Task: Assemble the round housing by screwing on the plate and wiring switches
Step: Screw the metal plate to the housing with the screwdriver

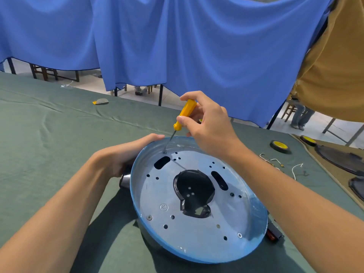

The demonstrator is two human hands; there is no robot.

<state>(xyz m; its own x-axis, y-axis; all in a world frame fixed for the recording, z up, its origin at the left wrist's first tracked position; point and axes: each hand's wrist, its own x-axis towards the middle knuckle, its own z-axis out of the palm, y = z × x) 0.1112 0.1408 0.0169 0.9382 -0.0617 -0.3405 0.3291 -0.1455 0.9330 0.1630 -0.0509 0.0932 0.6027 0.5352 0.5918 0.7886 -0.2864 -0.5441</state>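
Your right hand (206, 123) pinches the yellow screwdriver (185, 113) by its handle, shaft angled down, with the tip on a screw (165, 152) at the plate's (197, 233) far left edge. Your left hand (126, 154) curls round the housing (252, 198) at its left rim. The housing sits on the green cloth (59, 144), plate inside. Loose wires (275, 162) and a tape roll (279, 146) lie to the right.
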